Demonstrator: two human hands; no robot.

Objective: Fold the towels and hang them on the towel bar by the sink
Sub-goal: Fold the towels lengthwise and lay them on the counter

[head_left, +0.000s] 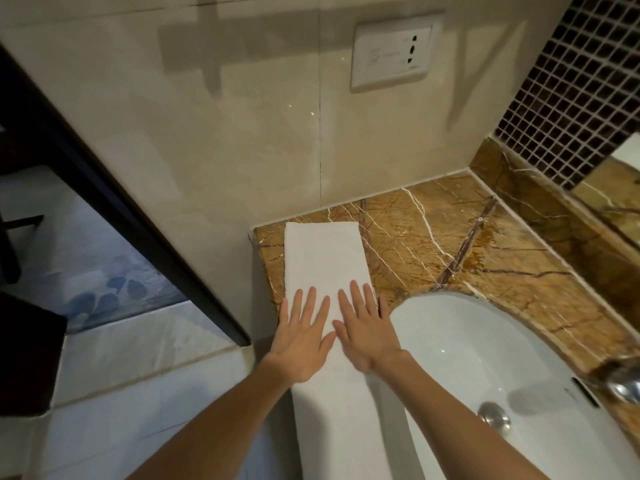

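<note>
Towel [325, 258]: white, folded to a long narrow strip. From the head view I see it flat on the counter [450, 237], running 12 to 6 o'clock. Its far end sits just short of the wall [207, 133] and its near end leaves the frame at 6.
Left hand [299, 341]: palm down on the towel's left half, fingers straight and spread wide, holding nothing. The little finger reaches past the towel's 9 o'clock edge.
Right hand [367, 330]: palm down on the towel's right half, fingers straight and fanned toward 12, gripping nothing. The two thumbs almost meet over the middle of the strip.
Counter: brown marble with pale veins. The towel covers its 9 o'clock end.
Sink [467, 358]: white basin at 4 o'clock from the hands, just beside the towel's right edge.
Drain [494, 418]: metal plug low in the basin.
Tap [625, 384]: chrome, blurred, at the frame's 3 o'clock edge.
Socket [393, 53]: white plate on the wall, at 1 o'clock from the towel.
Mosaic [581, 81]: dark small tiles at 2 o'clock, with a mirror [620, 188] below.
Door frame [114, 202]: dark, slanting at 9 o'clock.
Floor [121, 393]: pale tiles at 8 o'clock.
</note>
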